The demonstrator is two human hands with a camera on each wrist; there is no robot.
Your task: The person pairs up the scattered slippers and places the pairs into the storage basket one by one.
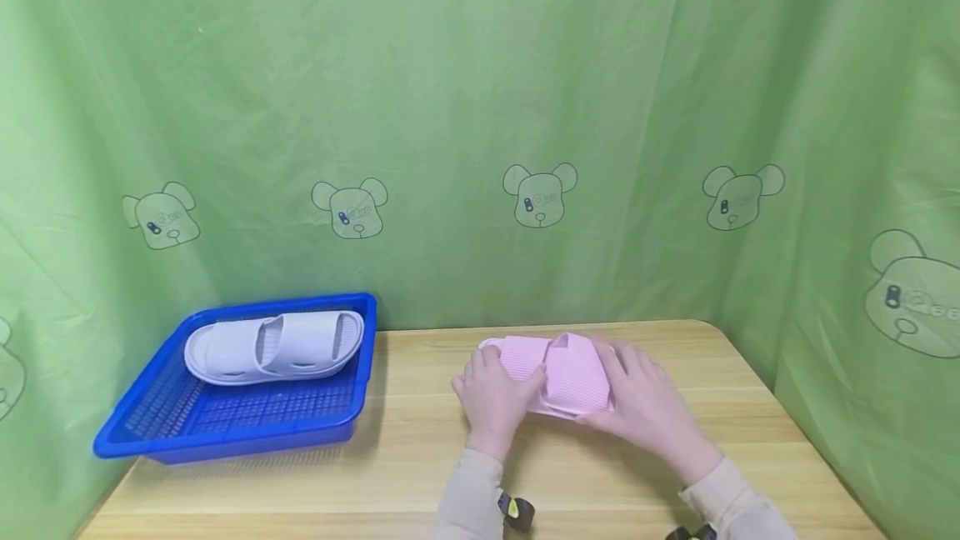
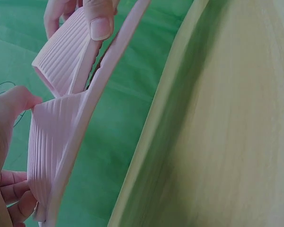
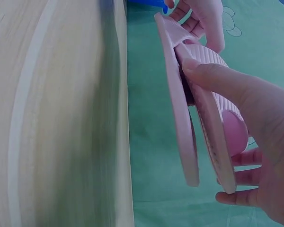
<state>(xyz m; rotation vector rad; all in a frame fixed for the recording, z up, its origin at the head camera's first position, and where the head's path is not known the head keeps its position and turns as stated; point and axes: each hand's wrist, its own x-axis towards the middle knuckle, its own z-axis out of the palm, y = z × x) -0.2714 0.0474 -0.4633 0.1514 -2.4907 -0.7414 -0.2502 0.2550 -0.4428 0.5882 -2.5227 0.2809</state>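
A pair of pink ribbed slippers (image 1: 577,380) is held between my two hands, raised off the table. My left hand (image 1: 495,397) grips one slipper (image 2: 49,142), thumb at the strap's edge and fingers curled at its far side. The other slipper (image 3: 210,118) is in my right hand (image 1: 648,402), its thumb pressed along the sole's edge and its fingers round the far side. The two slippers overlap, one partly tucked against the other, with a gap between their soles in the right wrist view.
At the left, a blue plastic basket (image 1: 360,407) holds a pair of pale white slippers (image 1: 307,338) lying on their side. A wooden table (image 1: 420,457) lies beneath. Green curtain (image 1: 450,107) with bear faces hangs behind and at both sides.
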